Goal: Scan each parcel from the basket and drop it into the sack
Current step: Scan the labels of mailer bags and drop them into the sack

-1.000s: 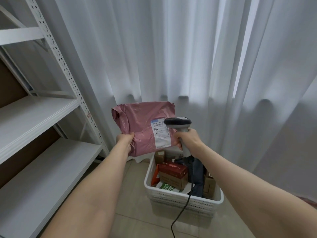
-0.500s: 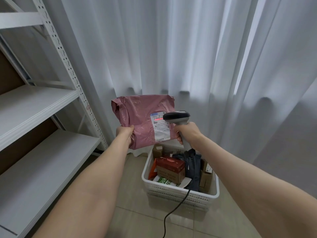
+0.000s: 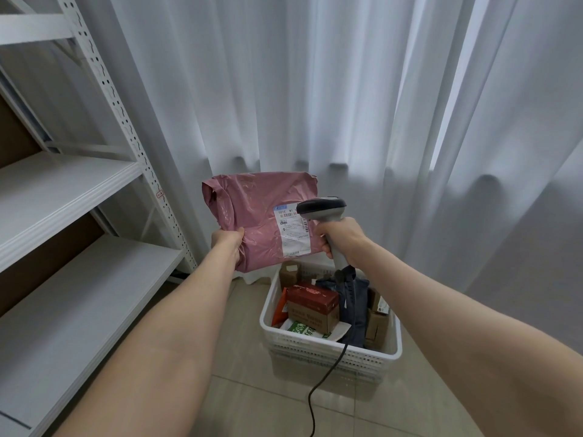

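Observation:
My left hand (image 3: 227, 242) grips the lower left corner of a pink plastic mailer parcel (image 3: 252, 212), held upright in front of me with its white shipping label (image 3: 291, 230) facing me. My right hand (image 3: 339, 236) holds a grey barcode scanner (image 3: 321, 209) by its handle, the head right at the label's right edge. Its black cable (image 3: 328, 373) hangs down to the floor. Below stands a white plastic basket (image 3: 331, 348) holding several parcels: a red-and-brown box (image 3: 312, 305), small cardboard boxes, a dark blue-grey bag. The sack is not in view.
White metal shelving (image 3: 72, 197) fills the left side, with perforated uprights. White curtains (image 3: 347, 89) hang along the back and right. The floor is beige tile (image 3: 246, 389).
The red scan line seen on the label half a second ago is gone. The parcel and scanner stay together, sitting slightly lower in view as the camera shifts.

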